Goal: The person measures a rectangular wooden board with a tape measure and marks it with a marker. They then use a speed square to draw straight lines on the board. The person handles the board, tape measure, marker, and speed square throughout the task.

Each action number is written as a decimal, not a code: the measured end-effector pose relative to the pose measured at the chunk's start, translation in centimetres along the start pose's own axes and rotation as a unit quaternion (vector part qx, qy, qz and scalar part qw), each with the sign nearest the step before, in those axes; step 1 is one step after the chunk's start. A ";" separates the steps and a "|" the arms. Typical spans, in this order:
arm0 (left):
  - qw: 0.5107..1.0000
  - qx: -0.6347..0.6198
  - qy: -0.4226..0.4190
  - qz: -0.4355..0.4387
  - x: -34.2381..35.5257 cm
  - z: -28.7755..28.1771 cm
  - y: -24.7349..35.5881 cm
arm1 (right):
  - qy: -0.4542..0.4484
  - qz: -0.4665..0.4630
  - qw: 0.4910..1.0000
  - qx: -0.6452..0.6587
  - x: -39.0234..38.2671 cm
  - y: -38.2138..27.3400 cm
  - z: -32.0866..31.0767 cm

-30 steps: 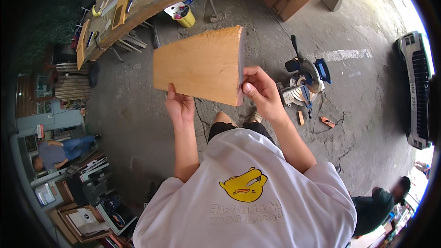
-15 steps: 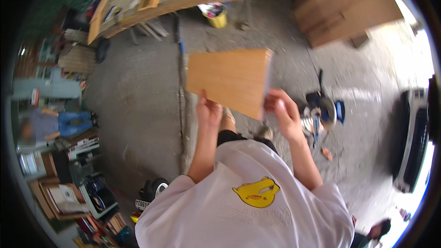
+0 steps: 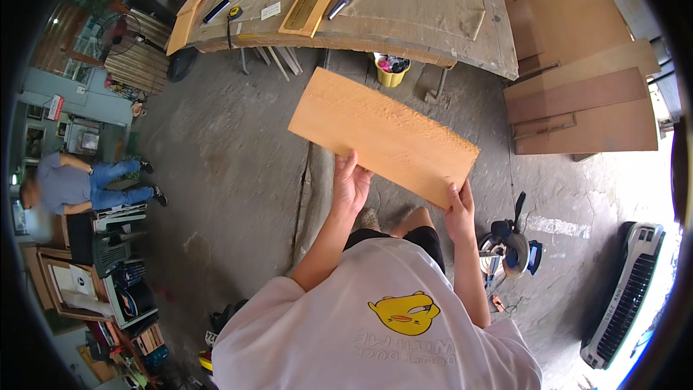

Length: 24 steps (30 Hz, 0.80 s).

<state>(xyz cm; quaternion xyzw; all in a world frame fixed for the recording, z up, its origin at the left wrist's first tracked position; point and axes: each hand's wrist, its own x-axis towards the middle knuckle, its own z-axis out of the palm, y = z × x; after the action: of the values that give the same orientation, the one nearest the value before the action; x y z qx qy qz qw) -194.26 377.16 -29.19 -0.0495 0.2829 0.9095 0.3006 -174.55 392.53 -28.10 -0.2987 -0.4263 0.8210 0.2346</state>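
Observation:
A flat rectangular wooden board [image 3: 382, 137] is held out in front of my body, slanting from upper left down to the right. Rough, wavy marks run along its far edge. My left hand [image 3: 351, 185] grips the near edge toward the left, with its thumb on top and its other fingers partly hidden beneath. At the near right corner, my right hand [image 3: 460, 211] pinches the board, its thumb on the upper face.
Ahead stands a workbench [image 3: 426, 7] bearing a wooden plaque [image 3: 312, 3], a tape measure [image 3: 234, 12] and a blue-capped marker [image 3: 341, 1]. A yellow bucket [image 3: 390, 76] sits below. A power tool [image 3: 509, 245] rests on the floor at right; another person [image 3: 79, 180] stands at left.
The board has swung round, its right end now lower and nearer me. My right hand has moved to the near right corner. More of the workbench has come into view.

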 end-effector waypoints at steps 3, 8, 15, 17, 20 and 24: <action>0.987 0.135 -0.045 -0.075 6.2 -1.6 -1.0 | 0.057 -0.054 0.997 0.006 6.6 -0.1 -0.7; 0.805 0.557 -0.059 -0.196 13.1 -4.4 -1.3 | 0.042 -0.072 0.995 -0.049 21.0 -1.9 -7.0; 0.754 0.588 0.283 -0.080 17.0 -12.6 3.6 | 0.046 -0.046 0.996 -0.068 42.9 -6.2 -7.4; 0.779 0.529 0.329 -0.076 17.9 -13.1 4.4 | 0.008 -0.017 0.997 -0.068 48.9 -6.6 -9.8; 0.781 0.494 0.375 -0.080 25.1 -10.8 7.3 | 0.063 0.004 0.989 -0.132 56.4 -6.2 -9.9; 0.790 0.521 0.318 0.053 34.4 -8.2 8.9 | 0.222 -0.169 0.789 -0.547 62.1 -6.0 -11.4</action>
<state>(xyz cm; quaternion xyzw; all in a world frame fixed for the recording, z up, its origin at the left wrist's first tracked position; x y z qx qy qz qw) -228.03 384.62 -40.64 -0.1563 0.7959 0.5714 0.1253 -210.07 441.85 -46.33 -0.4747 -0.7837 0.3090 0.2549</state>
